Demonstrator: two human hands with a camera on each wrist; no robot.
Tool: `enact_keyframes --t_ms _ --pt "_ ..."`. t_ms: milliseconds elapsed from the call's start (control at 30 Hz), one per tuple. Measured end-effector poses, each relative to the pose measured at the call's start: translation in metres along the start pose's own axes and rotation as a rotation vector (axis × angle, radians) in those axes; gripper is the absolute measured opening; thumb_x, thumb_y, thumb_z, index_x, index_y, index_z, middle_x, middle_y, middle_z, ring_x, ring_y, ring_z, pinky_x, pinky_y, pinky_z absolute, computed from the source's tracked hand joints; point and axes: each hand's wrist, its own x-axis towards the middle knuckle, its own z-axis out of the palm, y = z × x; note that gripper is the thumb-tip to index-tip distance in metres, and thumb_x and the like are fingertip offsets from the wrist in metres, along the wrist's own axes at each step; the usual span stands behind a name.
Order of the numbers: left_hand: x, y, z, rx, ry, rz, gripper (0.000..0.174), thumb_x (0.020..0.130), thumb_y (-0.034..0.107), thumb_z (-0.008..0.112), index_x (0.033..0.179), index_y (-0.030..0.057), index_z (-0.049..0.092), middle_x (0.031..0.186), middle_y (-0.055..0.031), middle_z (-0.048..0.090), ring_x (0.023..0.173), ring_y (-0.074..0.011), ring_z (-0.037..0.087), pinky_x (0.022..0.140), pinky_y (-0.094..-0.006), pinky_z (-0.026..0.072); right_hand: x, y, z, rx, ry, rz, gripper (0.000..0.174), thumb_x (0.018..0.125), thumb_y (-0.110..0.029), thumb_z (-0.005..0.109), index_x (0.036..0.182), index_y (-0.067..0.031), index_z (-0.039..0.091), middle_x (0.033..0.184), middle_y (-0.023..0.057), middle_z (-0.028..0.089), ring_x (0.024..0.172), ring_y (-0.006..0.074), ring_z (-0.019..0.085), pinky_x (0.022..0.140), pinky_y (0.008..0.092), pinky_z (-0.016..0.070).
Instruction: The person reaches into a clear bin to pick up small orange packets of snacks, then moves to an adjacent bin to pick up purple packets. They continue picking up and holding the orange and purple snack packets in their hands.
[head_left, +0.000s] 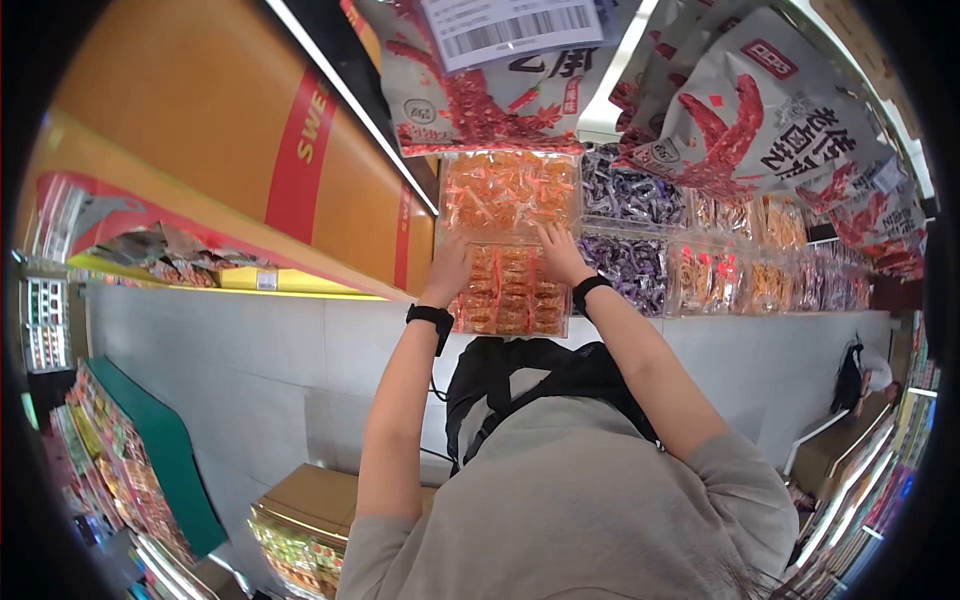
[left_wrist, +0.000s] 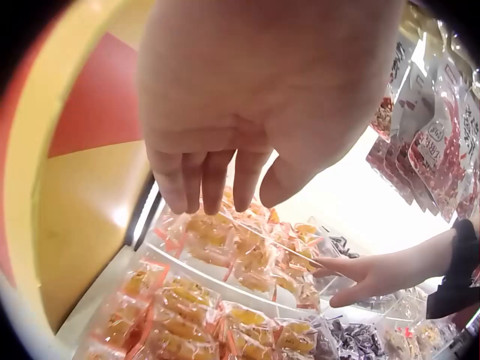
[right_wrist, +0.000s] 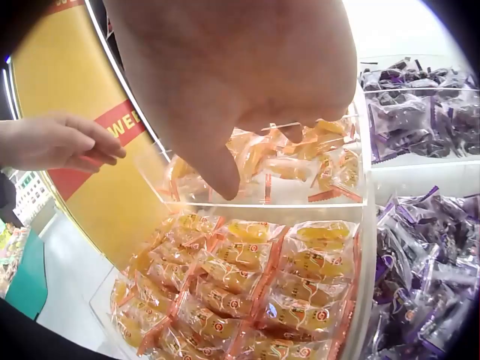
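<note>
Packets of orange snacks in clear wrappers (right_wrist: 225,300) lie in neat rows in a clear front bin. Behind it, a second clear bin (right_wrist: 300,204) holds looser packets of the same kind (head_left: 505,190). My left hand (head_left: 452,268) is over the left side of these bins, its fingers (left_wrist: 216,180) extended loosely downward, nothing held. At the right side, my right hand (head_left: 563,255) reaches over the rear bin with fingers extended and thumb apart, as the left wrist view shows. Part of its fingers is hidden by the palm in the right wrist view.
Bins of purple-wrapped packets (head_left: 625,270) adjoin on the right, followed by other snacks (head_left: 705,280). Printed bags (head_left: 740,130) hang above the bins. A yellow-orange display panel (head_left: 200,130) stands close on the left. A cardboard box (head_left: 315,500) sits on the floor behind.
</note>
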Motion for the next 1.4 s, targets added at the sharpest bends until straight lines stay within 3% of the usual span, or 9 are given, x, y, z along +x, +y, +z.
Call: enact_keyframes --t_ms 133,267,333,633,767,867,933,1100,1400 --pt "0.046 -0.017 0.017 0.170 0.176 0.138 0.031 0.073 0.007 0.049 0.102 -0.0052 0.048 0.104 -0.0239 0.048 0.099 -0.0380 0.045 0.086 -0.0398 0.0373 0.001 0.001 -0.002 0.049 -0.063 0.043 0.063 0.073 -0.021 0.054 0.127 -0.0025 0.027 0.132 0.0194 0.025 0.125 0.0354 0.018 0.101 0.0403 0.0179" --pt "0.077 -0.043 0.024 0.244 0.071 0.078 0.037 0.072 0.008 0.051 0.106 -0.0055 0.044 0.104 -0.0271 0.046 0.101 -0.0394 0.042 0.087 -0.0406 0.0360 0.001 -0.006 -0.005 0.120 -0.052 0.123 0.059 0.075 -0.019 0.050 0.127 -0.0027 0.027 0.132 0.0194 0.024 0.125 0.0351 0.017 0.101 0.0409 0.0179" --pt "0.091 -0.047 0.020 0.134 -0.211 -0.120 0.055 0.072 0.015 0.053 0.120 -0.0027 0.034 0.125 -0.0286 0.027 0.115 -0.0407 0.030 0.096 -0.0401 0.0284 0.002 -0.007 -0.001 0.130 -0.009 0.152 0.056 0.077 -0.017 0.048 0.127 -0.0025 0.028 0.133 0.0194 0.023 0.125 0.0349 0.017 0.101 0.0409 0.0178" --pt "0.122 -0.041 0.029 0.195 -0.379 -0.217 0.081 0.072 0.038 0.057 0.133 0.0091 0.012 0.134 -0.0232 0.010 0.117 -0.0404 0.030 0.094 -0.0403 0.0308 0.000 -0.012 -0.002 0.157 0.008 0.223 0.056 0.073 -0.009 0.049 0.125 -0.0013 0.031 0.133 0.0191 0.023 0.126 0.0332 0.017 0.101 0.0395 0.0190" --pt "0.141 -0.028 0.026 0.230 -0.578 -0.401 0.095 0.067 0.047 0.061 0.134 0.0101 0.005 0.136 -0.0219 0.006 0.117 -0.0408 0.030 0.095 -0.0386 0.0291 -0.023 0.002 -0.012 0.586 0.245 0.251 0.046 0.072 0.003 0.040 0.117 -0.0034 0.040 0.123 0.0173 0.039 0.116 0.0310 0.034 0.102 0.0394 0.0169" --pt "0.148 -0.002 0.020 -0.057 -0.621 -0.508 0.106 0.061 0.061 0.059 0.135 0.0129 0.001 0.136 -0.0239 -0.008 0.124 -0.0417 0.014 0.098 -0.0479 0.0211 -0.048 0.007 -0.012 0.664 0.452 0.370 0.036 0.073 0.004 0.037 0.107 -0.0023 0.047 0.110 0.0151 0.049 0.104 0.0299 0.045 0.094 0.0379 0.0292" --pt "0.162 -0.017 0.039 0.074 -0.640 -0.552 0.110 0.057 0.065 0.060 0.135 0.0143 0.000 0.137 -0.0228 -0.008 0.124 -0.0421 0.009 0.097 -0.0517 0.0194 -0.067 0.008 -0.008 0.706 0.619 0.430 0.029 0.075 0.002 0.038 0.102 -0.0026 0.051 0.099 0.0155 0.051 0.095 0.0310 0.049 0.080 0.0356 0.0396" --pt "0.157 0.000 0.047 0.262 -0.529 -0.595 0.120 0.048 0.067 0.065 0.135 0.0173 -0.002 0.136 -0.0214 -0.006 0.124 -0.0442 0.006 0.090 -0.0599 0.0236 -0.108 0.019 0.016 0.784 0.610 0.603 0.025 0.077 0.001 0.041 0.098 -0.0024 0.053 0.097 0.0139 0.053 0.088 0.0285 0.053 0.077 0.0332 0.0420" --pt "0.148 0.007 0.052 0.442 -0.511 -0.493 0.099 0.051 0.056 0.068 0.130 0.0138 0.024 0.131 -0.0183 0.013 0.119 -0.0399 0.026 0.093 -0.0492 0.0288 -0.159 0.019 0.041 0.842 0.427 0.688 0.021 0.078 -0.008 0.044 0.094 -0.0023 0.056 0.091 0.0139 0.058 0.085 0.0287 0.055 0.077 0.0338 0.0430"
